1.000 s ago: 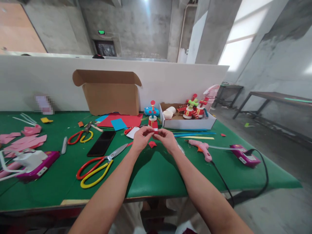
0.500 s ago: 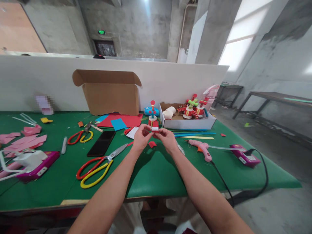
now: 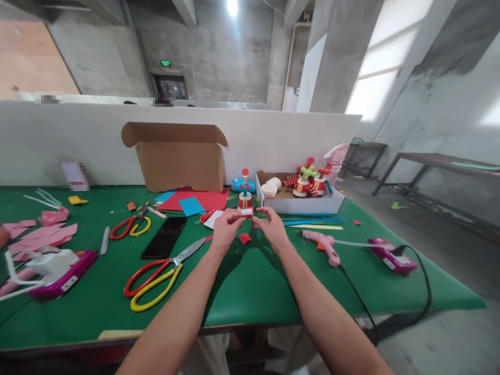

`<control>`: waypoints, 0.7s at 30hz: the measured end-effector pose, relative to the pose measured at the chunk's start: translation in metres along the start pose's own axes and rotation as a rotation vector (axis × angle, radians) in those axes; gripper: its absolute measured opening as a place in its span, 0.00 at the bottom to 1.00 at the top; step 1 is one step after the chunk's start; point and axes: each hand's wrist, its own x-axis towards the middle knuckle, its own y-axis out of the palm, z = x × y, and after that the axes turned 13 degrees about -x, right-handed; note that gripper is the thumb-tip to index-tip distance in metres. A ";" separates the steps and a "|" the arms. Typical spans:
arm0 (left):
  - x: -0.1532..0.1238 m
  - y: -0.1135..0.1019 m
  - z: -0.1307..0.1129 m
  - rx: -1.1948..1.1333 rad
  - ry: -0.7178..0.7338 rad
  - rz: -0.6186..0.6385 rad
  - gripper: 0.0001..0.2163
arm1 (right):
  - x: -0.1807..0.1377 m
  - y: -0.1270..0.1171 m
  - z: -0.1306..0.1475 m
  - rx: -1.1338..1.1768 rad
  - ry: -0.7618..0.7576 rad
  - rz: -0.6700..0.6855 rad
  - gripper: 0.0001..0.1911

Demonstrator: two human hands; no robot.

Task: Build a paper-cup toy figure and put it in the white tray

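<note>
Head | left hand (image 3: 225, 229) pinches red piece (image 3: 247, 213) | right hand (image 3: 272, 227) spread | cup figure (image 3: 245, 200) behind, large scissors (image 3: 176, 261) left

A black smartphone (image 3: 164, 238) lies on the green counter (image 3: 250, 297); behind it stands brown cardboard (image 3: 180, 164), left of it lie small scissors (image 3: 139, 215).

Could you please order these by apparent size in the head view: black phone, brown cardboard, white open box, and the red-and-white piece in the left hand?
1. Brown cardboard
2. White open box
3. Black phone
4. Red-and-white piece, in the left hand
</note>
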 end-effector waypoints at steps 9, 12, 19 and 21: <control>-0.002 0.001 0.000 0.083 0.010 0.006 0.08 | -0.055 -0.119 0.020 -0.842 -0.058 -0.325 0.11; -0.004 0.003 -0.001 0.114 0.030 0.033 0.07 | -0.069 -0.161 0.008 -1.277 0.129 -0.465 0.13; -0.008 0.006 -0.009 0.208 0.173 0.074 0.03 | -0.058 -0.171 -0.011 -1.415 0.342 -0.094 0.07; -0.009 0.007 -0.009 0.208 0.185 0.084 0.03 | -0.057 -0.164 -0.010 -1.302 0.342 -0.111 0.04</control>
